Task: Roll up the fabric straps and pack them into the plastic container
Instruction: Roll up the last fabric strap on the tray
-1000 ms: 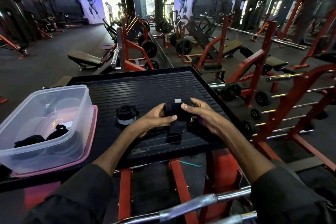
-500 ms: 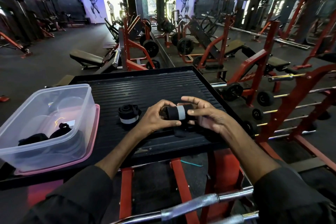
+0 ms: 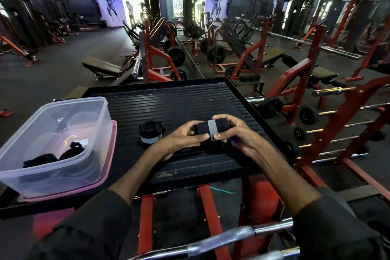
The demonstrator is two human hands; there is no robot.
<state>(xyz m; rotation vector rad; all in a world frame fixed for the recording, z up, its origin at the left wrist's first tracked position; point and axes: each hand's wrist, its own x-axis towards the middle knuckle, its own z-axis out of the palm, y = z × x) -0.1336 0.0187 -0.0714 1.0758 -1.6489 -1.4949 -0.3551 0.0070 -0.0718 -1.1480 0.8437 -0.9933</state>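
A rolled black strap with a grey band [image 3: 211, 129] is gripped between my left hand [image 3: 184, 138] and my right hand [image 3: 237, 133], just above the black ribbed platform [image 3: 179, 101]. Both thumbs press on its front. A second rolled black strap with a grey stripe [image 3: 150, 132] lies on the platform to the left of my hands. The clear plastic container [image 3: 54, 143] stands on its pink lid at the platform's left edge, with dark rolled straps [image 3: 54, 155] in its near corner.
A steel barbell [image 3: 221, 240] crosses close in front of my body. Red machine frames [image 3: 337, 122] and dumbbells stand to the right. Benches and weight machines fill the gym floor beyond the platform. A person stands far off by the bright doorway.
The strap roll has been turned in my hands, so its grey band now faces up, and its loose tail is wound in. The hands sit slightly higher and closer together.
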